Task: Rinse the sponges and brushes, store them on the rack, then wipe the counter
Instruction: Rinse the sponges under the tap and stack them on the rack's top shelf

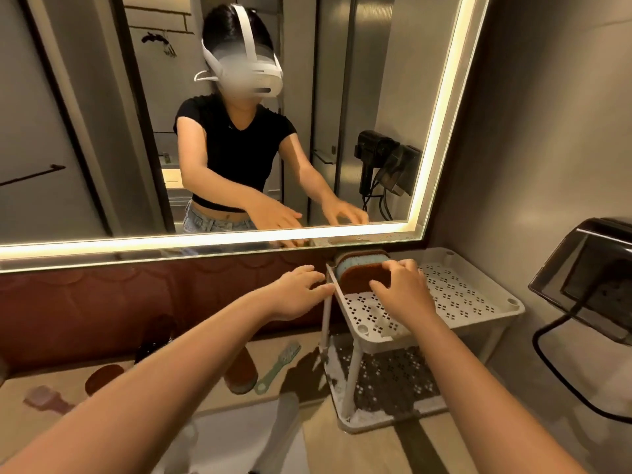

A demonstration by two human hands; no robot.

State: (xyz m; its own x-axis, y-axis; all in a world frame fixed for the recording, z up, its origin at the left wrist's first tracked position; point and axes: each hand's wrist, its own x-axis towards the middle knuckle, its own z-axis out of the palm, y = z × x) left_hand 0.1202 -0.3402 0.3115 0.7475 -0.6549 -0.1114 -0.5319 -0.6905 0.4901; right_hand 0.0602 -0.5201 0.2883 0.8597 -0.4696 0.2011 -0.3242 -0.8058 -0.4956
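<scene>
A white two-tier rack (455, 292) stands on the counter at the right. At the back left of its top shelf several sponges (359, 273), blue with brown scouring faces, stand on edge. My right hand (402, 295) rests on the front brown sponge, fingers curled over its top edge. My left hand (297, 295) is beside the rack's left rim, fingers spread and touching the rim, holding nothing. On the counter lie a green brush (277, 366), a brown sponge (242, 374), another brown sponge (102, 378) and a pink brush (44, 398).
A lit mirror (239, 131) covers the wall behind the counter and reflects a person. A black wall-mounted dryer (588, 278) with a cable hangs at the right. A white basin (239, 436) lies below my arms. A dark brush (154, 340) leans by the backsplash.
</scene>
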